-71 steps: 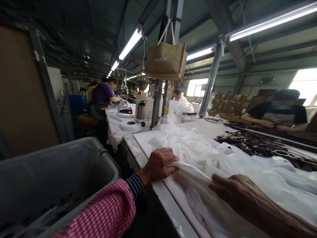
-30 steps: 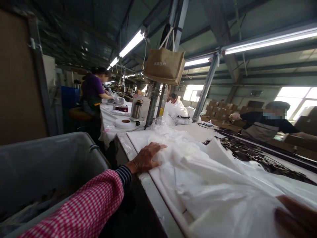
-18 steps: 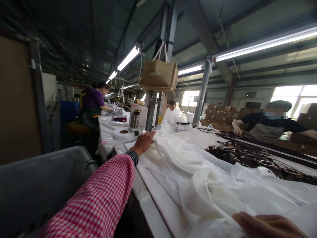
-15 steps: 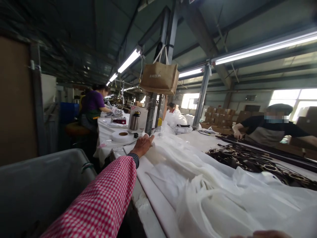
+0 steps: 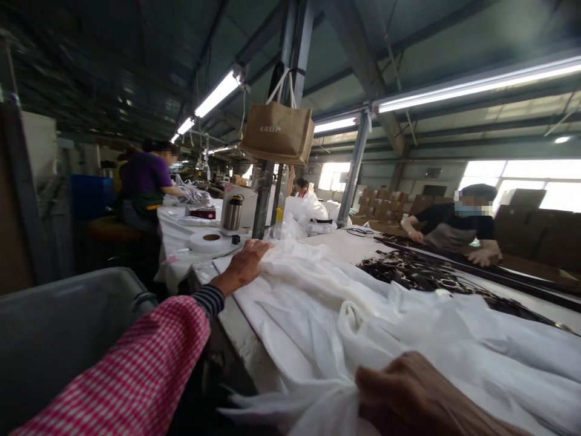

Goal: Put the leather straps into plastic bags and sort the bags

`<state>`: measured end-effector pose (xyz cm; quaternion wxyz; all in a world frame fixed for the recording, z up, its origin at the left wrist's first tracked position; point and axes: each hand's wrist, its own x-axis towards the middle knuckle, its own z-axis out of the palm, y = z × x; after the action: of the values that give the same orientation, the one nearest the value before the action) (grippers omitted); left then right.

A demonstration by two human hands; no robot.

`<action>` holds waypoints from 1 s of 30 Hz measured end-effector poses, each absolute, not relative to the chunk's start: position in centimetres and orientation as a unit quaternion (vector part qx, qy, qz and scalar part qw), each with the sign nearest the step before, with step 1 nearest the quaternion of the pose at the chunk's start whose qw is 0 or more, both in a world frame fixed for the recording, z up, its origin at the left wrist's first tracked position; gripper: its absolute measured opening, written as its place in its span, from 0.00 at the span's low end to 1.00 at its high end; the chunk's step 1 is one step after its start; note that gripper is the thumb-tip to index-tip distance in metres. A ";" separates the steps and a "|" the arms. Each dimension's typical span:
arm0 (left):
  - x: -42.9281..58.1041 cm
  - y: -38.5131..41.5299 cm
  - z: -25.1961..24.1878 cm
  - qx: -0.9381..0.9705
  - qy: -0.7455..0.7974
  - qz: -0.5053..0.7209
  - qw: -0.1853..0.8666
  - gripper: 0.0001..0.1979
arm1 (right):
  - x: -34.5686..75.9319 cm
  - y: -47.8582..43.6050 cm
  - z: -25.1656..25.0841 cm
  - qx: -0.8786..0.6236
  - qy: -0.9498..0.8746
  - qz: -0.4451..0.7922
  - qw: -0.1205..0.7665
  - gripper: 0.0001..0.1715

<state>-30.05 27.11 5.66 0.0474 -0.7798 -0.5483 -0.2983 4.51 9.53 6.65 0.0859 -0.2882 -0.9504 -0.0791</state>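
Observation:
Thin white cloth (image 5: 308, 303) lies in loose folds across the table in front of me. My left hand (image 5: 245, 263), below a red-and-white checked sleeve, is at the cloth's far left corner with its fingers closed on the edge. At the lower right my right hand (image 5: 403, 387) is closed round a gathered bunch of the same cloth, blurred by motion. Loose strands of cloth hang past the table's near edge beside that hand.
A grey plastic bin (image 5: 72, 327) stands at the left. Dark straps with metal rings (image 5: 417, 266) are heaped on the right, before a co-worker (image 5: 454, 224). Beyond my left hand are a tape roll (image 5: 210, 241), a steel flask (image 5: 233, 213) and a post with a brown bag (image 5: 278, 133).
My right hand has come into view from the bottom edge, pulling cloth up and toward me. My left fingers have closed at the corner. The view has turned slightly right.

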 end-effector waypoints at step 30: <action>-19.4 -5.3 4.5 -0.811 -0.352 -0.125 -0.450 0.23 | 3.0 -1.1 7.9 -0.172 -0.984 0.051 -0.018 0.07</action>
<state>-19.37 -5.34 4.53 -0.4505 -0.8107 -0.3524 -0.1251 3.04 -1.08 7.88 -0.0182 -0.1716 -0.9837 0.0508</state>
